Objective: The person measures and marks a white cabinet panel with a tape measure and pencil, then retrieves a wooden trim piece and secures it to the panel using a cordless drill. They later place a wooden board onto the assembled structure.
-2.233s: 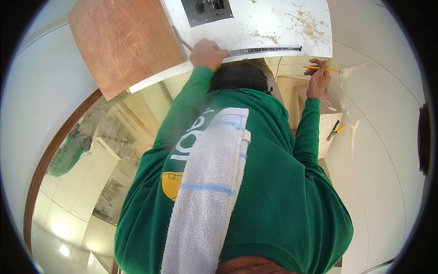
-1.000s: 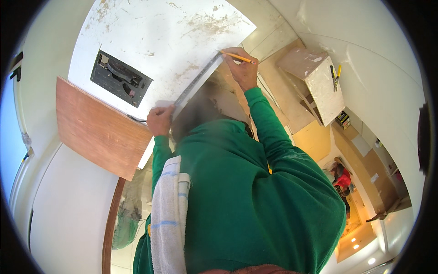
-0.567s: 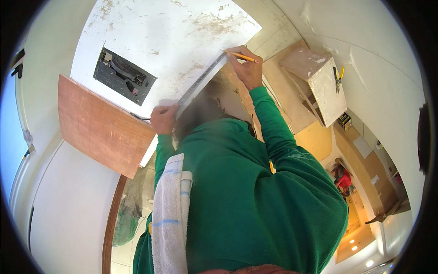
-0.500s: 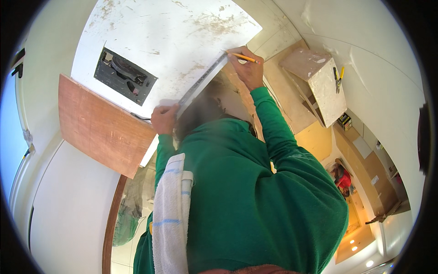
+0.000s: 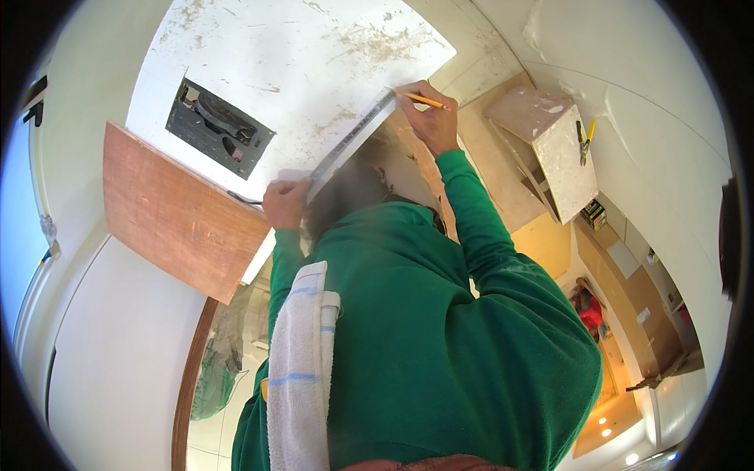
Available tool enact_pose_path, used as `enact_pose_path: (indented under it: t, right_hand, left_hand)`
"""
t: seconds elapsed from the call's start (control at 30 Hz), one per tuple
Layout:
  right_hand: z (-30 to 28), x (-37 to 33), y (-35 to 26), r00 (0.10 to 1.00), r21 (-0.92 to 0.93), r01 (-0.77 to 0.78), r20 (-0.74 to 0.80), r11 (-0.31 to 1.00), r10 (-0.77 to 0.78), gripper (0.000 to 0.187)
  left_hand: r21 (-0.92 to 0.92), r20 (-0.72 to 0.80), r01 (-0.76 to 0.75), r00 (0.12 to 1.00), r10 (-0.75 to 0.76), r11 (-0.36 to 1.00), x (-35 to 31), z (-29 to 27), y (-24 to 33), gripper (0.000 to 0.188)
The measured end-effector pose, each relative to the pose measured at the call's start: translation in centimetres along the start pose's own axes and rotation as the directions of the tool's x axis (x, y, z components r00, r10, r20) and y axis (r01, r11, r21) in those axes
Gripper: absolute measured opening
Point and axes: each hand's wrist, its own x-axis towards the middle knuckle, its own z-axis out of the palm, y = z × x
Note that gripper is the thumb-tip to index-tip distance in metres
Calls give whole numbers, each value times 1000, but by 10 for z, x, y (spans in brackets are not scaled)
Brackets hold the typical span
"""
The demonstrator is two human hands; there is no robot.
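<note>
My right hand (image 5: pixel 434 124) pinches an orange pencil (image 5: pixel 424 100) near the right edge of a white, scuffed board (image 5: pixel 259 47). The pencil's tip is at the far end of a narrow grey strip (image 5: pixel 353 138), like a ruler or tape blade, lying along the board's near edge. At the other end of that strip, my left hand (image 5: pixel 285 202) is closed on it; the exact grip is partly hidden by the fingers. A dark metal plate with a slotted opening (image 5: pixel 220 125) is set into the board, left of the strip.
A reddish-brown plywood panel (image 5: pixel 173 212) adjoins the board's left side. To the right stands a wooden box (image 5: pixel 561 149) with yellow-and-black pliers (image 5: pixel 585 141) on it. A striped white towel (image 5: pixel 301 369) hangs over my green top.
Both hands keep their places on the strip and pencil. The whole view has shifted very slightly; nothing is newly taken or let go.
</note>
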Motion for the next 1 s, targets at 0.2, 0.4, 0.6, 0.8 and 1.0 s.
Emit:
enact_pose_path:
  t: [0.2,0.4,0.6,0.8,1.0]
  right_hand:
    - [0,1,1,1000,-14,22,10,1000,-22,13]
    - [-2,6,2,997,-198,72,13,978,-71,14]
    - [-35,14,-2,946,-271,125,-259,955,-197,12]
    - [-58,7,-37,988,37,-27,-152,999,32,19]
    - [-11,-34,-111,939,-79,328,137,941,-316,20]
  left_hand:
    - [-18,9,12,1000,-12,1000,0,2,-5,49]
    - [29,46,-21,999,20,999,7,4,-17,44]
    - [-59,157,48,987,-38,997,4,-7,-24,39]
    - [-300,80,-101,988,130,949,-23,-38,-27,38]
    - [-549,-331,-30,925,-185,835,-41,-91,-73,41]
